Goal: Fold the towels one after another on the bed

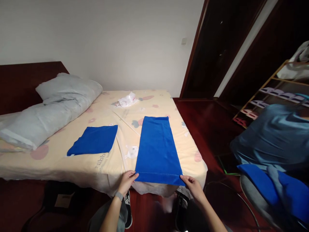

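A long blue cloth [156, 145] lies flat on the bed [130, 135], running from near the bed's middle to its front edge. My left hand [128, 180] pinches its near left corner between thumb and fingers. At the near right corner, my right hand [192, 185] grips the cloth in the same way. The near end shows a seam line and hangs slightly over the bed's edge. To the left, a second blue cloth [94, 140] rests folded into a rough square, touched by neither hand.
A grey quilt [65, 100] is heaped at the left by the dark headboard [31, 80]. Near the wall sits a crumpled white plastic bag [127, 100]. On the right are a shoe rack [272, 77] and a chair with blue cloth [263, 183] over it.
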`<state>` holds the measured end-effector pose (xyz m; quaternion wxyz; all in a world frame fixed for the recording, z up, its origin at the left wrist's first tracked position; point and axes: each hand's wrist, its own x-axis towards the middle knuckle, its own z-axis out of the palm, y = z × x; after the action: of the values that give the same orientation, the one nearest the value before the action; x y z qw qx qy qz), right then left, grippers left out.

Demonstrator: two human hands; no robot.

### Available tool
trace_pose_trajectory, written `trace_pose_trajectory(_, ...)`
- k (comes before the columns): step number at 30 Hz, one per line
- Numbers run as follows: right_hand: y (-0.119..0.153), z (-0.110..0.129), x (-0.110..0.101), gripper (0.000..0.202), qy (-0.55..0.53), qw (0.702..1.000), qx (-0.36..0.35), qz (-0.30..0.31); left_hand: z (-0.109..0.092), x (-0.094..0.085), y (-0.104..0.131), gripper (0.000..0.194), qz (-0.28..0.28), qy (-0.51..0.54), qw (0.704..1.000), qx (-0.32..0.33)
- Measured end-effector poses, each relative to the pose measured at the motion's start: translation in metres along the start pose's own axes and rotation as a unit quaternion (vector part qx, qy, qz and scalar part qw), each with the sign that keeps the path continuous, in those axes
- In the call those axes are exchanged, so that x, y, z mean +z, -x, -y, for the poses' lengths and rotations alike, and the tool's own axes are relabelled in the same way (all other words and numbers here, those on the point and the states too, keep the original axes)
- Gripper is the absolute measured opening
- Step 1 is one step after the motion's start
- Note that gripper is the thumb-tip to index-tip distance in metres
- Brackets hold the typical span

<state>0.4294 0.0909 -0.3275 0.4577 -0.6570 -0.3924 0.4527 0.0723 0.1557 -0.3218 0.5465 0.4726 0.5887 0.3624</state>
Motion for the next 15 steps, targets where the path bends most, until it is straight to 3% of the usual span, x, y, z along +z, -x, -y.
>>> trace_pose_trajectory(7, -0.008, -0.008, -0.007, 0.059, -0.016, 1.000, 0.009, 0.002, 0.000, -0.006, -0.007, 0.056, 0.004, -0.016, 1.000, 0.012)
trace_pose_trajectory(15, -0.005, -0.001, -0.022, 0.041, -0.017, 0.994, 0.026, 0.107, -0.004, -0.006, -0.005, 0.039, 0.058, -0.064, 0.995, 0.056)
